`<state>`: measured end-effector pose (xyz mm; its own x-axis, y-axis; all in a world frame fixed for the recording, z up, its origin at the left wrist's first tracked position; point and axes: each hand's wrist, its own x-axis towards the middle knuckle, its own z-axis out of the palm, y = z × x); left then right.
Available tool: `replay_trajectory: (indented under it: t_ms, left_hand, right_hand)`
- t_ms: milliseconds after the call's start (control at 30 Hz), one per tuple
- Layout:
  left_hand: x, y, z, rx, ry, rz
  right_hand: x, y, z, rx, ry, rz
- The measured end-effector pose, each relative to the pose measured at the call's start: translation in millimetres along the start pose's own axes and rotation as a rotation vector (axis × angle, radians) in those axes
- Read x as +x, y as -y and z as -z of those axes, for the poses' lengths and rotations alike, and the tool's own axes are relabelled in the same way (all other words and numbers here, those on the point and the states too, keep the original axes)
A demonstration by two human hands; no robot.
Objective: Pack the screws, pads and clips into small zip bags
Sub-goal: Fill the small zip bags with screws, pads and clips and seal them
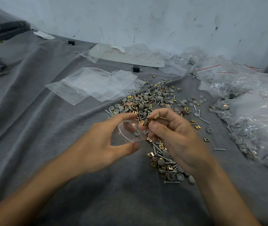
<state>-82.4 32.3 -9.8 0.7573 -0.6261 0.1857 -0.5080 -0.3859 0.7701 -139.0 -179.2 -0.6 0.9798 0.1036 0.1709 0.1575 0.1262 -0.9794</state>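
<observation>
The left hand (100, 144) grips the small zip bag (130, 132) at its mouth, fingers curled to hold it open, mid-cloth (32, 128); the right hand (175, 137) pinches brass clips (153, 120) just above it; if the mouth sags, clips could fall back into the pile (148, 101) beneath; empty bags (94, 84) lie far left, filled bags (252, 111) along the right edge; nothing stands between.

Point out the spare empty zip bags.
In the head view, the empty zip bags lie flat on the grey cloth, left of the parts pile, beyond the left hand.
</observation>
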Motion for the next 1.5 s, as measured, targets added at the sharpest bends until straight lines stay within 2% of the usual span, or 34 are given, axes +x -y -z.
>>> replay_trajectory:
  t_ms: [367, 600, 800, 967, 1133, 1267, 1400, 1500]
  left_hand:
    - [0.0, 3.4, -0.7, 0.012, 0.007, -0.010]
    - [-0.4, 3.3, -1.2, 0.004, 0.010, -0.020]
    - [0.1, 3.0, -2.0, -0.029, 0.020, -0.024]
    - [-0.3, 4.3, -2.0, -0.004, 0.003, -0.032]
    - [-0.5, 4.1, -1.8, 0.003, 0.002, -0.030]
    - [-0.3, 3.6, -2.9, 0.002, 0.004, -0.036]
    - [-0.5, 5.8, -2.6, 0.000, -0.015, -0.032]
    - [-0.6, 6.3, -2.1, 0.001, -0.018, -0.029]
  right_hand:
    - [-0.1, 0.1, -0.8, 0.089, 0.028, 0.042]
    - [0.2, -1.8, 0.3, 0.044, 0.019, 0.053]
    - [3.1, -13.8, -1.5, -0.246, -0.105, 0.088]
    - [4.3, -15.1, 5.6, -0.290, -0.189, 0.080]
    - [1.6, -12.8, 5.9, -0.356, -0.125, 0.093]
    - [2.5, -12.0, 2.1, -0.519, -0.083, 0.145]
    - [1.8, -7.9, 11.8, -0.506, -0.209, 0.120]
    - [3.3, -9.0, 26.0, -0.771, -0.294, 0.051]
